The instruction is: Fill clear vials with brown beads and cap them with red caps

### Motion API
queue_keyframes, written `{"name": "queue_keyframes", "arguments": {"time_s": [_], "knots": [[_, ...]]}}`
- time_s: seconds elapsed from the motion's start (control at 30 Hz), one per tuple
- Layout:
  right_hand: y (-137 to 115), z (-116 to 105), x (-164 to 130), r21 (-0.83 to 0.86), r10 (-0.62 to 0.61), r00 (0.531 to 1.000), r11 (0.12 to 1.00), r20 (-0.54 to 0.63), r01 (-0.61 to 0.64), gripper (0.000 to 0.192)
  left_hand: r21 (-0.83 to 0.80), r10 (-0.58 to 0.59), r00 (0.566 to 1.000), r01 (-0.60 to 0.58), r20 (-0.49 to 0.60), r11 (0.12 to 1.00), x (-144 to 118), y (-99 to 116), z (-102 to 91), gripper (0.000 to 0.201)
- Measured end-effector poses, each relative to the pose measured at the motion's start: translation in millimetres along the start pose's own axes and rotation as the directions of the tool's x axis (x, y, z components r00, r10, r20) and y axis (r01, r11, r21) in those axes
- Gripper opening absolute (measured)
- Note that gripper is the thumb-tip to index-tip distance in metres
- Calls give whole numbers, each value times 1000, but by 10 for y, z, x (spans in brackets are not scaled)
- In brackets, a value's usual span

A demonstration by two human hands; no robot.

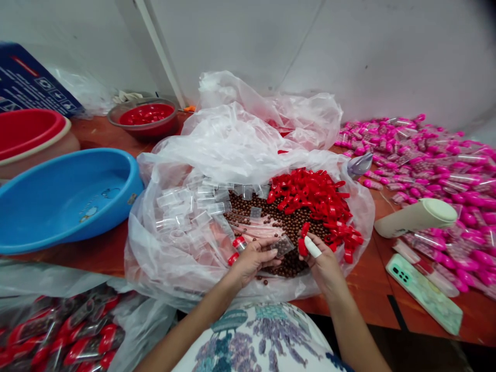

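My left hand is closed on a clear plastic tube with brown beads inside. Its far end tilts toward my right hand, which pinches a red plastic cap; a white wrap covers one finger. Tube and cap are a little apart. Beneath both hands, brown beads lie spread in an open clear plastic bag. A heap of red caps is at the right of the beads, and empty clear tubes are at the left. Red-ended pieces lie beside my left hand.
A blue basin and a red basin stand left. Filled red-capped tubes sit in a bag at lower left. Pink-capped tubes pile up at right, near a cream cylinder and a phone.
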State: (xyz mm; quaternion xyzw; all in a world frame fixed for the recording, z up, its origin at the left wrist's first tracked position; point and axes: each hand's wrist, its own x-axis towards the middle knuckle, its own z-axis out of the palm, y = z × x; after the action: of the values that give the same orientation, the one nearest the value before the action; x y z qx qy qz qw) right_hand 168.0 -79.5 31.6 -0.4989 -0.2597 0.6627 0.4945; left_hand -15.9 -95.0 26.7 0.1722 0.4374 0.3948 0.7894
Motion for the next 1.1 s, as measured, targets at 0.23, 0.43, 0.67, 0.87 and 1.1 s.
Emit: {"name": "queue_keyframes", "arguments": {"time_s": [0.23, 0.43, 0.67, 0.87, 1.1], "knots": [[82, 35, 57, -299, -171, 985, 940, 5, 165, 30, 114, 47, 999, -44, -19, 992, -25, -36, 57, 46], [161, 116, -39, -553, -308, 951, 792, 2, 258, 31, 109, 118, 992, -114, -31, 987, -47, -66, 153, 46], [232, 82, -88, -715, -337, 856, 473, 393, 514, 72, 82, 118, 988, -110, -104, 991, -40, -99, 85, 51], [292, 59, -107, -788, -421, 764, 163, 489, 594, 69, 154, 169, 985, -165, -15, 974, -74, -76, 61, 42], [296, 142, -193, -754, -489, 670, 37, 559, 656, 65, 34, 157, 987, -158, 37, 987, -50, -77, 178, 46]]}}
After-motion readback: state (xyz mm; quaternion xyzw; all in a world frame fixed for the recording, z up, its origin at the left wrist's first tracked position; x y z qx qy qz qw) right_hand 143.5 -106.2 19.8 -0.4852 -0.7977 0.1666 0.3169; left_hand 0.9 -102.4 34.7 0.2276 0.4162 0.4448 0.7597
